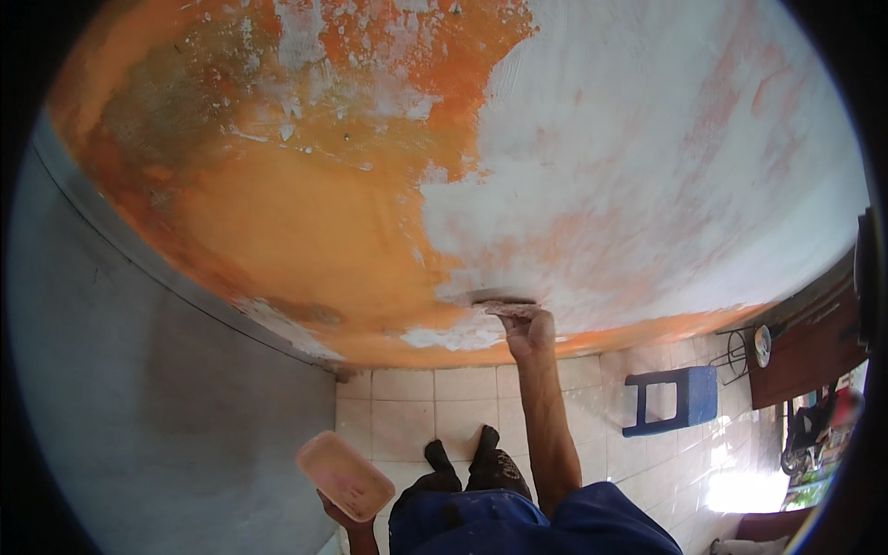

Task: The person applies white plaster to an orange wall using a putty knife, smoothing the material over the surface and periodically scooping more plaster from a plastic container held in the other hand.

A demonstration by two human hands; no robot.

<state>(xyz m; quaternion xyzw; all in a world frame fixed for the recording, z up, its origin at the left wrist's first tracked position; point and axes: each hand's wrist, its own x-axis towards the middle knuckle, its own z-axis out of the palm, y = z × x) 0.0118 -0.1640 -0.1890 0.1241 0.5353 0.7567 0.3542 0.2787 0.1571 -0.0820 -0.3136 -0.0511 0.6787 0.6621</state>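
Observation:
My right hand [529,331] is stretched out low against an orange wall [305,231] and grips a flat putty scraper [504,304], its blade pressed on the wall at the lower edge of a wide white filler patch [638,176]. My left hand [335,507] holds a shallow pink tray [344,475] up from underneath, close to my body at the lower left. Peeling paint and bare patches cover the wall's upper left.
A grey wall [157,407] meets the orange one at a corner on the left. The floor is pale tile [416,416], with my dark shoes [467,462] on it. A blue plastic stool [671,400] stands to the right, a dark wooden cabinet [805,351] beyond it.

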